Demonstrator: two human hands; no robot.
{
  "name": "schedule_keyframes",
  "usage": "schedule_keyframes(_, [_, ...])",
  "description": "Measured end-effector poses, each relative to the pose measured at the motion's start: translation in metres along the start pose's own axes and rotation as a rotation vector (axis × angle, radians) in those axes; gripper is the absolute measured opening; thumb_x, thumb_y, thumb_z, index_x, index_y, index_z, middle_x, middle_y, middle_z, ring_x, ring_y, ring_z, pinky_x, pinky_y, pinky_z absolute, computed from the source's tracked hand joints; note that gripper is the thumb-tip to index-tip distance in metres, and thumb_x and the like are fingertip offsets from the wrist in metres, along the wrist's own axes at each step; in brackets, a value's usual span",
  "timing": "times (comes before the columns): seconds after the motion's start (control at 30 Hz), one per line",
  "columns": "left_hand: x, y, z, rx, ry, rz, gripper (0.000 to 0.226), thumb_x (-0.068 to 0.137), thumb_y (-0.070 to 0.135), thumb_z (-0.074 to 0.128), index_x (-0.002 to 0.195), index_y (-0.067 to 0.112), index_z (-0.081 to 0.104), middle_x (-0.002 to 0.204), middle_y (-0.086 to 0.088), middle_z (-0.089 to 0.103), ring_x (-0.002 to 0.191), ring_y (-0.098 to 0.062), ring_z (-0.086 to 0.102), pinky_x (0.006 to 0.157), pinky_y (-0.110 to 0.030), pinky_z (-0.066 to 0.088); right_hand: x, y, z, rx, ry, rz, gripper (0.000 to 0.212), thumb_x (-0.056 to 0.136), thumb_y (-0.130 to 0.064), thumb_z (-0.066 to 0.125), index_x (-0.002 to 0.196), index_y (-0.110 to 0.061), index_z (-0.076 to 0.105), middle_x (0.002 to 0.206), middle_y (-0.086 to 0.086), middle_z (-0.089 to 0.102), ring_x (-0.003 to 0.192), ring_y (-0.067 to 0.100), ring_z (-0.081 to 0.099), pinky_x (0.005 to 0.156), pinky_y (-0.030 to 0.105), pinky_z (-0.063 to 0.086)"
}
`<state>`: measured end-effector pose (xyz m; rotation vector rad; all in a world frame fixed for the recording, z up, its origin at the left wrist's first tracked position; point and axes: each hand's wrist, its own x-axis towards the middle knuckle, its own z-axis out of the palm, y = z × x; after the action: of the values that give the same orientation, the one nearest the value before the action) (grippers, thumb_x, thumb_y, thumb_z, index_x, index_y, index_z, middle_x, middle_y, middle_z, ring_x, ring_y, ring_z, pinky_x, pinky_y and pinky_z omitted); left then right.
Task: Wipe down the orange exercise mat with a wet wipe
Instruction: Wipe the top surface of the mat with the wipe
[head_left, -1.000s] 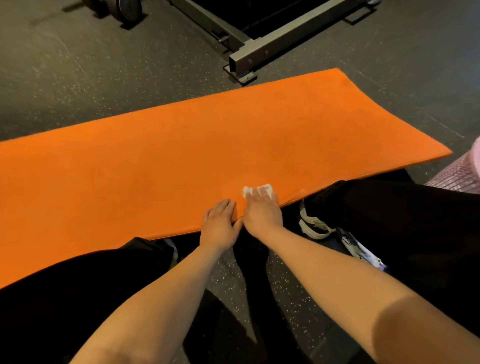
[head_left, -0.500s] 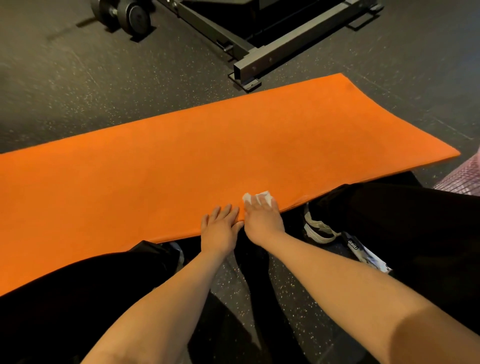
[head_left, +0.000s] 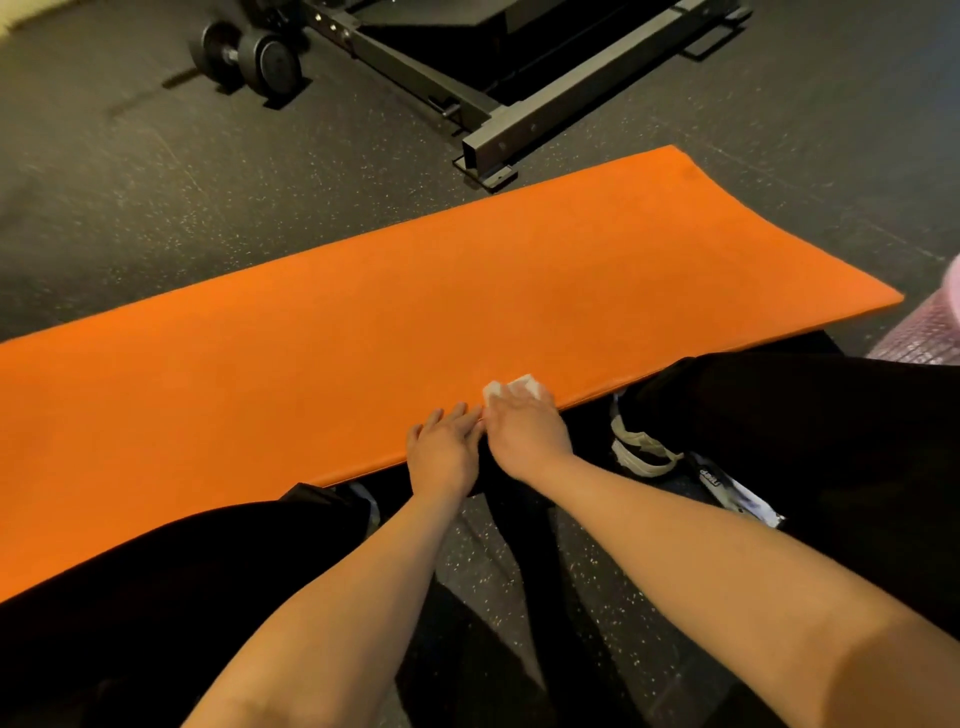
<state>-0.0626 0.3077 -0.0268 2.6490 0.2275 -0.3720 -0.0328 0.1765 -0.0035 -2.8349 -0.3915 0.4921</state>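
Observation:
The orange exercise mat lies flat on the dark speckled floor, stretching from the left edge to the right. My right hand presses a white wet wipe onto the mat's near edge, with the wipe showing past the fingertips. Just to its left, my left hand rests flat on the same near edge, fingers straight. The two hands touch side by side.
A black metal equipment frame stands beyond the mat's far edge, with a dumbbell to its left. My black-clad knees flank the hands. A shoe and a wipe packet lie at the right, a pink rolled mat further right.
The view has tilted up slightly, showing more of the frame and dumbbell. Both hands stay at the mat's near edge with little shift.

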Motion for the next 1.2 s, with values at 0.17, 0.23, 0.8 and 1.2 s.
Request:
schedule_keyframes(0.17, [-0.001, 0.003, -0.001, -0.056, 0.067, -0.008, 0.039, 0.106, 0.045, 0.041, 0.141, 0.037, 0.055, 0.152, 0.008, 0.047, 0.149, -0.021, 0.03, 0.119, -0.043, 0.018, -0.005, 0.02, -0.011, 0.028, -0.058, -0.089, 0.051, 0.111, -0.035, 0.018, 0.157, -0.019, 0.032, 0.166, 0.0, 0.026, 0.155, 0.016, 0.015, 0.125, 0.049, 0.0])
schedule_keyframes(0.23, [0.0, 0.009, -0.003, -0.07, 0.075, -0.019, 0.038, 0.105, 0.046, 0.042, 0.139, 0.037, 0.058, 0.151, 0.009, 0.049, 0.148, -0.019, 0.031, 0.117, -0.042, 0.02, -0.001, 0.037, -0.014, 0.026, -0.017, 0.077, 0.052, 0.11, -0.035, 0.016, 0.157, -0.019, 0.032, 0.166, -0.001, 0.025, 0.155, 0.016, 0.011, 0.125, 0.05, -0.001])
schedule_keyframes(0.8, [0.011, -0.009, -0.002, -0.019, -0.018, -0.035, 0.052, 0.103, 0.053, 0.036, 0.151, 0.034, 0.042, 0.16, 0.008, 0.036, 0.148, -0.024, 0.025, 0.121, -0.046, 0.016, 0.037, 0.028, -0.007, -0.085, -0.133, 0.207, 0.061, 0.103, -0.022, 0.033, 0.162, -0.02, 0.015, 0.17, 0.003, 0.005, 0.156, 0.024, 0.0, 0.126, 0.046, 0.001])
schedule_keyframes(1.2, [0.011, -0.021, 0.015, -0.058, 0.09, -0.089, 0.047, 0.107, 0.038, 0.033, 0.151, 0.026, 0.043, 0.162, 0.003, 0.032, 0.152, -0.019, 0.019, 0.122, -0.043, 0.008, 0.085, 0.048, -0.002, -0.156, -0.259, 0.167, 0.062, 0.106, -0.029, 0.027, 0.162, -0.019, 0.002, 0.17, 0.003, -0.002, 0.156, 0.024, -0.006, 0.125, 0.048, -0.001])
